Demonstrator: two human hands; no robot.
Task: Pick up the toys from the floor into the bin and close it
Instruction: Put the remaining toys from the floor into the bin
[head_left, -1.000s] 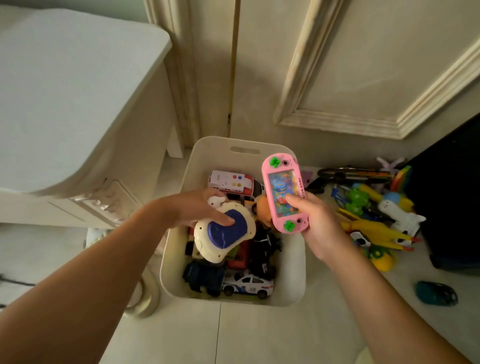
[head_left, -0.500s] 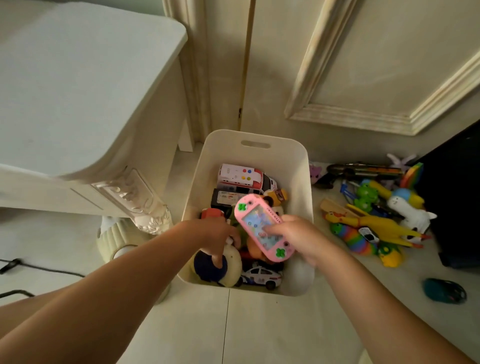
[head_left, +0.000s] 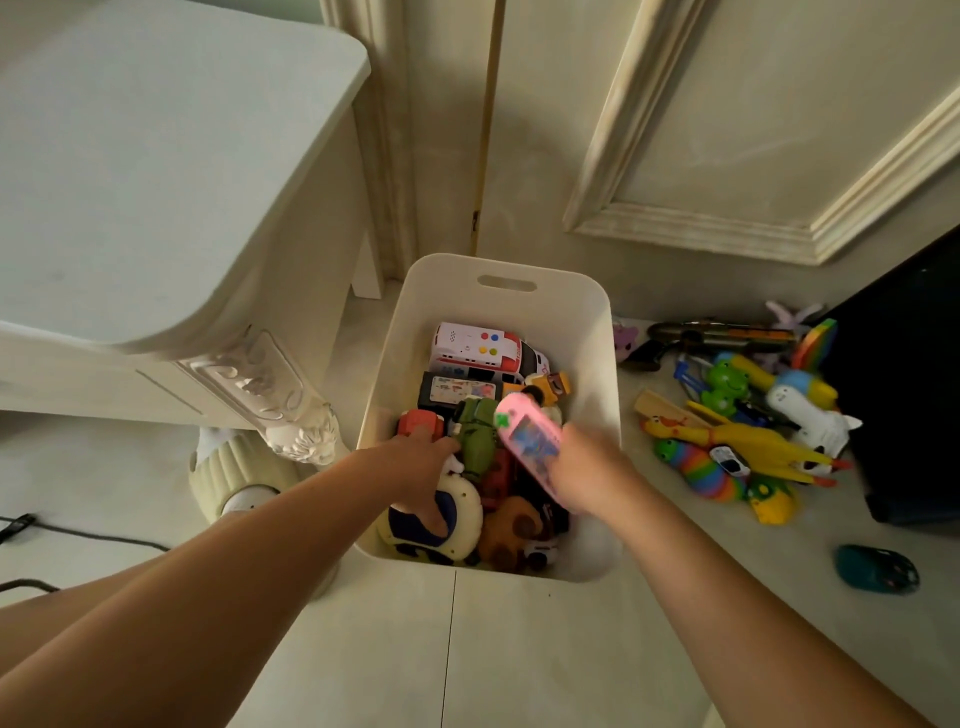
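Both hands inside the open white bin (head_left: 597, 332) on the floor

The left hand (head_left: 421, 467) gripped a cream-and-navy rounded toy (head_left: 447, 525) at the bin's 7 o'clock corner; the right hand (head_left: 582, 473), blurred, was clamped on one pink handheld game (head_left: 527, 434) with a green button, tilted over the heap. One white ambulance (head_left: 483, 351) lay at 12 o'clock in the bin. At 3 o'clock on the floor lay one yellow rubber chicken (head_left: 748, 441), one rainbow slug (head_left: 701, 473), one teal car (head_left: 875, 569)
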